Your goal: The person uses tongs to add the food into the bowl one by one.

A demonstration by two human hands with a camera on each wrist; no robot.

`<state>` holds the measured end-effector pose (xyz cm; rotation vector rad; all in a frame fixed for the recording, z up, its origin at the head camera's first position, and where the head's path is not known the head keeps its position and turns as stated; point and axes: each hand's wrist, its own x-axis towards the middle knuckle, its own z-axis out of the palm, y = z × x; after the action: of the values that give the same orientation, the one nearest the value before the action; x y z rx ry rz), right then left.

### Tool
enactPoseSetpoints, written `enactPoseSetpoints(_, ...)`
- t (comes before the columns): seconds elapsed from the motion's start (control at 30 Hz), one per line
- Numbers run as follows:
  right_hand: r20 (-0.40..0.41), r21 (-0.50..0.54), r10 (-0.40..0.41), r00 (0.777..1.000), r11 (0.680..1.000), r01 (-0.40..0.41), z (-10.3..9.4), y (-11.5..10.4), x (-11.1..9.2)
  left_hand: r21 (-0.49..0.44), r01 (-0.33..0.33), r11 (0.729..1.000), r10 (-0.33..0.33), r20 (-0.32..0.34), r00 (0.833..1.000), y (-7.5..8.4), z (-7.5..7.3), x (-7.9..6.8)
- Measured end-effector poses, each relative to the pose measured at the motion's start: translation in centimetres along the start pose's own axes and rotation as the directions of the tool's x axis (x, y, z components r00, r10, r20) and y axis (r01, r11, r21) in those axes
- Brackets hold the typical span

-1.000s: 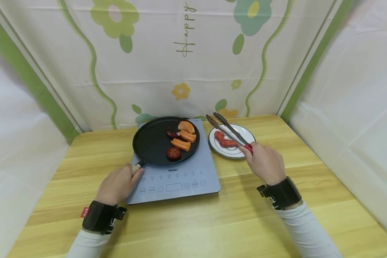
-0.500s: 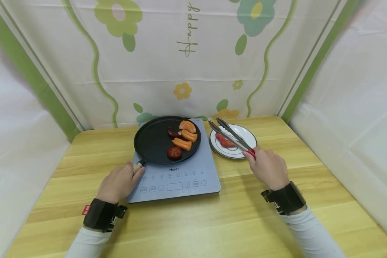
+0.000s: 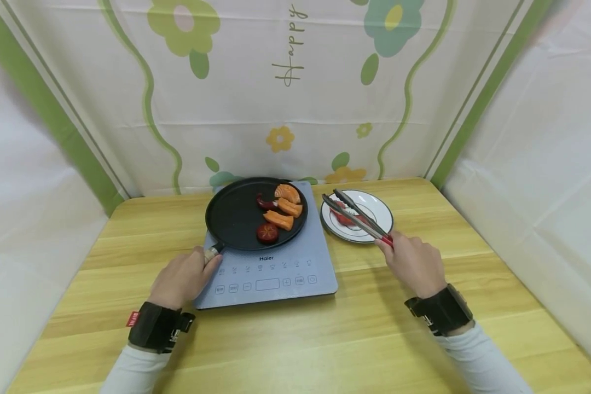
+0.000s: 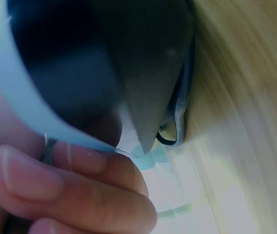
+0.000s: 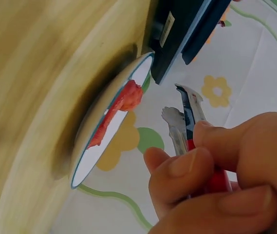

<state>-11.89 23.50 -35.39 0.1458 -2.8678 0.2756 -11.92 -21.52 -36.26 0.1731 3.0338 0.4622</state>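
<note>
My left hand (image 3: 184, 278) grips the handle (image 3: 214, 253) of a black flat pan (image 3: 233, 219). In the pan's right half lie several food pieces: orange salmon-like pieces (image 3: 289, 207), a dark red chili-like piece (image 3: 266, 202) and a round red slice (image 3: 267, 233). Red-handled metal tongs (image 3: 359, 216) are held in my right hand (image 3: 417, 265). Their tips are spread apart above a white plate (image 3: 381, 227), where a red piece of food (image 5: 125, 101) lies. The right wrist view shows the tongs' tips apart from that piece.
Beneath the pan is a grey-blue Haier induction cooktop (image 3: 268, 298), left of the plate. Everything stands on a wooden table (image 3: 295, 350). A flower-patterned cloth (image 3: 226, 104) hangs behind, with white cloth walls at both sides.
My right hand has moved slightly right and toward me, and the tongs' tips have come lower over the plate. The left hand has kept its hold on the pan handle.
</note>
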Motion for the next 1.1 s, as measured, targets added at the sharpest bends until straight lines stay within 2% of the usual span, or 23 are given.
enactPoseSetpoints(0.4, -0.083, -0.081, -0.085, 0.993, 0.994, 0.078, 0.9, 0.6, -1.6, -0.006, -0.006, 1.000, 0.006, -0.001, 1.000, 0.1, 0.1, 0.0)
enactPoseSetpoints(0.6, -0.092, -0.129, -0.087, 0.992, 0.989, 0.075, 1.1, 0.8, -2.2, -0.004, 0.002, 1.000, -0.002, 0.000, 1.000, 0.0, 0.0, 0.0)
enactPoseSetpoints(0.83, -0.089, -0.133, -0.084, 0.993, 0.989, 0.071, 1.6, 1.1, -2.5, -0.006, 0.005, 1.000, -0.005, 0.002, 1.000, 0.0, 0.0, 0.0)
enactPoseSetpoints(1.1, -0.161, -0.229, -0.143, 0.977, 0.968, 0.104, 2.4, 1.6, -2.5, 0.003, -0.007, 1.000, 0.007, -0.003, 1.000, 0.0, 0.1, 0.0)
